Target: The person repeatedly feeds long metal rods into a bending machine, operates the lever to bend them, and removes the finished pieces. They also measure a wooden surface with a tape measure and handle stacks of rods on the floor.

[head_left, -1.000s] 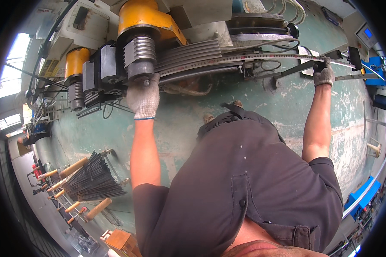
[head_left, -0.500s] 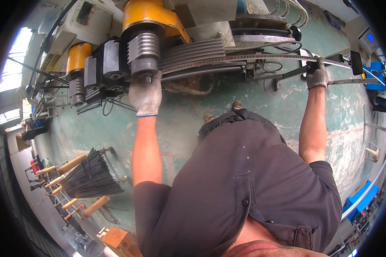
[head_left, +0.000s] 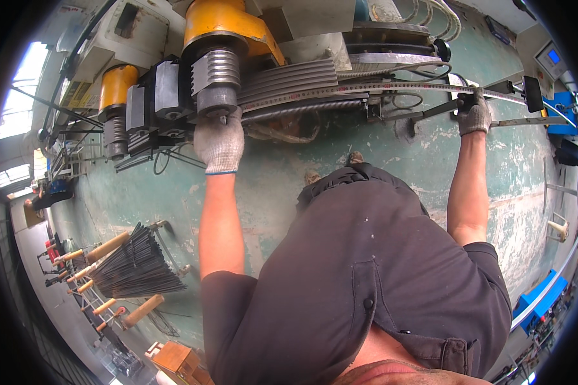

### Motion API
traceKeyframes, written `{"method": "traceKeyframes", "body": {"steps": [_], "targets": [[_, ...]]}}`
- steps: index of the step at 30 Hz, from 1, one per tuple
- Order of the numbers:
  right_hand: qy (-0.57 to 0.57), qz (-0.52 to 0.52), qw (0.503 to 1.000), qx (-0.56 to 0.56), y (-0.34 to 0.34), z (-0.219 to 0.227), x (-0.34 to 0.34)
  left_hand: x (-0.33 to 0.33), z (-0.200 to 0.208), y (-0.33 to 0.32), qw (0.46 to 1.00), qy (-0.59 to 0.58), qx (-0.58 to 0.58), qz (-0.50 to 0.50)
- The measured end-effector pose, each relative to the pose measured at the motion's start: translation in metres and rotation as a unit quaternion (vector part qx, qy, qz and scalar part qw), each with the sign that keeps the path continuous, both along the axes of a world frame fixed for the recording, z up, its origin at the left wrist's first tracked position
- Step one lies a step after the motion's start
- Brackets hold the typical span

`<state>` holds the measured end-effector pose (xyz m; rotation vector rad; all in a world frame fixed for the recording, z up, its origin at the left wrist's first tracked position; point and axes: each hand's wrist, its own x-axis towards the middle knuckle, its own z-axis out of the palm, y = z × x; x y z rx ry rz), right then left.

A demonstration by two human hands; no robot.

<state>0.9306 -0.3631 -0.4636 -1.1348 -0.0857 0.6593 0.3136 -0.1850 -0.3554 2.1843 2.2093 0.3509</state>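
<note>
With knit-gloved left hand (head_left: 218,144) at the lower end of a ridged steel cylinder (head_left: 218,69), right hand (head_left: 475,117) curled beside the measuring tape (head_left: 366,88); cannot tell either grip. Runs left to right between them, thin, pale, graduated, gently arching, toward an upright black plate (head_left: 532,94).
</note>
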Motion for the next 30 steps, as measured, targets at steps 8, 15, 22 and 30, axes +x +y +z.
{"method": "traceKeyframes", "body": {"steps": [8,15,22,30], "targets": [[0.002,0.003,1.000,-0.015,0.001,0.002,-0.003,-0.001,0.003,-0.004,0.999,-0.034,0.012,-0.011],[0.010,-0.002,1.000,-0.027,0.009,-0.004,-0.007,-0.002,0.000,-0.003,0.999,-0.025,0.016,-0.013],[0.005,-0.008,1.000,-0.016,0.011,-0.011,-0.001,0.008,0.012,-0.008,0.997,-0.057,-0.034,0.033],[0.027,-0.010,0.999,-0.016,0.011,-0.018,-0.001,0.003,0.006,-0.001,0.998,-0.031,-0.044,0.031]]}}
